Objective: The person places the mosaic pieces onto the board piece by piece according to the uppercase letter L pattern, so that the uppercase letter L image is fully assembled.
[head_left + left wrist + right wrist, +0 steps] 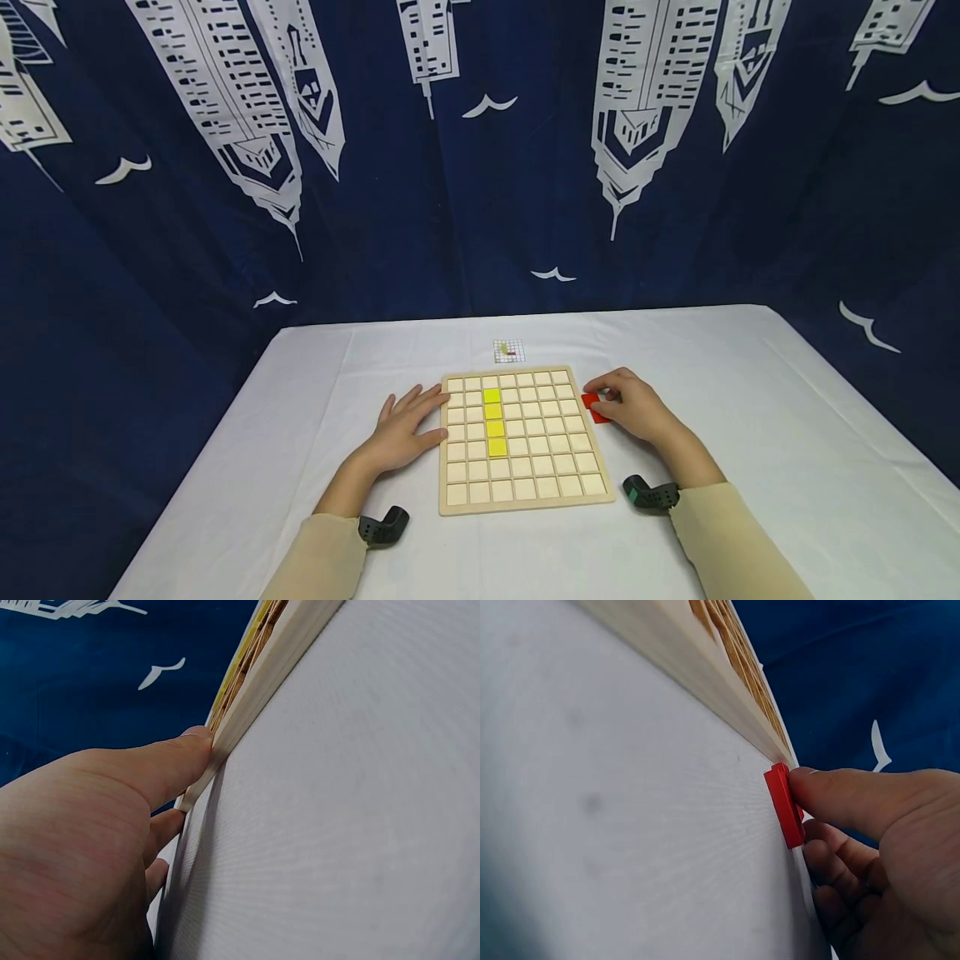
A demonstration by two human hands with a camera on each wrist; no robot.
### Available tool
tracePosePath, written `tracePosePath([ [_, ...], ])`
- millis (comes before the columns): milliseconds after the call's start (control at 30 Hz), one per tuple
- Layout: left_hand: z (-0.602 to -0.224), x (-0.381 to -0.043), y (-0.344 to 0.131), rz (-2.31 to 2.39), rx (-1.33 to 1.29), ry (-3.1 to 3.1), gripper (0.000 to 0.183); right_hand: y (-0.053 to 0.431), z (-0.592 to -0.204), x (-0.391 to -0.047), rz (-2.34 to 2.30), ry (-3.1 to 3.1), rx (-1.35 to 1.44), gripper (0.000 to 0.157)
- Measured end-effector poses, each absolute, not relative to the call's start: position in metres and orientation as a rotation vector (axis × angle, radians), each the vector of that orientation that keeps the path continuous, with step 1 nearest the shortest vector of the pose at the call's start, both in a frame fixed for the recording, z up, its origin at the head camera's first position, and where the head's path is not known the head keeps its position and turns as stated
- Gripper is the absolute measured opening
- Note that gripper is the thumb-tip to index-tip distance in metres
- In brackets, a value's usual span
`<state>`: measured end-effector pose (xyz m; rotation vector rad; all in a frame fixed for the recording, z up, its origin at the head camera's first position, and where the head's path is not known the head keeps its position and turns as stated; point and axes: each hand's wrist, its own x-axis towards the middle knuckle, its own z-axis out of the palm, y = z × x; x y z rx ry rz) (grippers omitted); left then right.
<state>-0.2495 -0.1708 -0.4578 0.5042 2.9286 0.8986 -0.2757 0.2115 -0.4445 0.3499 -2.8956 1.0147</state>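
Note:
A wooden grid board (531,490) lies flat on the table, with several yellow square tiles (496,428) in one column of its cells. My left hand (397,435) is spread at the board's left side, its thumb and fingertips touching the frame (238,732). Beyond the opposite edge, my right hand (633,406) has thumb and fingers curled at red square tiles (601,414), apparently pinching one. In the right wrist view, the thumb presses against the red tiles (784,810) beside the board's corner; how many there are is hard to tell.
A small card (509,351) printed with a coloured grid lies behind the board. White cloth (315,417) covers the table, and a dark blue curtain (465,208) with white building prints hangs behind it. Each wrist wears a black device (384,527).

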Motion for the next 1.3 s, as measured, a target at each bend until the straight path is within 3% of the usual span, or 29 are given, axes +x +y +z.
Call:
tracePosePath([
  [433, -0.4570, -0.2490, -0.1704, 0.904, 0.507, 2.931, 0.059, 0.2081, -0.4470, -0.2773, 0.960, -2.868, 0.327, 0.031],
  [1000, -0.4589, -0.2502, -0.1701, 0.882, 0.489, 2.944, 0.059, 0.2081, -0.4474, -0.2760, 0.887, -2.792, 0.319, 0.019],
  [1300, -0.4580, -0.2494, -0.1711, 0.909, 0.512, 2.931, 0.059, 0.2058, -0.4434, -0.2741, 0.908, -2.781, 0.318, 0.021],
])
